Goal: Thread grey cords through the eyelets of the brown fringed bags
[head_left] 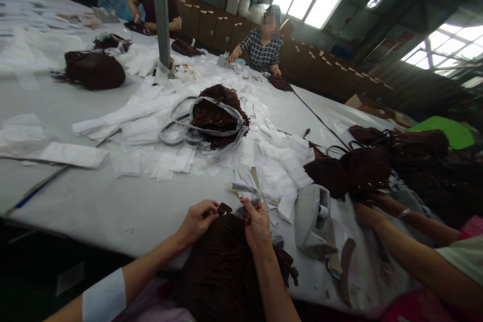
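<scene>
A dark brown fringed bag (222, 261) lies at the near table edge in front of me. My left hand (196, 220) is closed on its top edge at the left. My right hand (256, 224) pinches the top edge at the right, together with a bit of clear plastic or a small tag; which one I cannot make out. Both hands sit close together over the bag's upper rim.
White paper slips (147, 126) litter the grey table (94, 196). A plastic-wrapped brown bag (219, 115) lies mid-table, more brown bags (362, 166) at right. A white tape dispenser (313, 221) stands right of my hands. A co-worker's arms (407, 241) reach in from the right; two people sit far across.
</scene>
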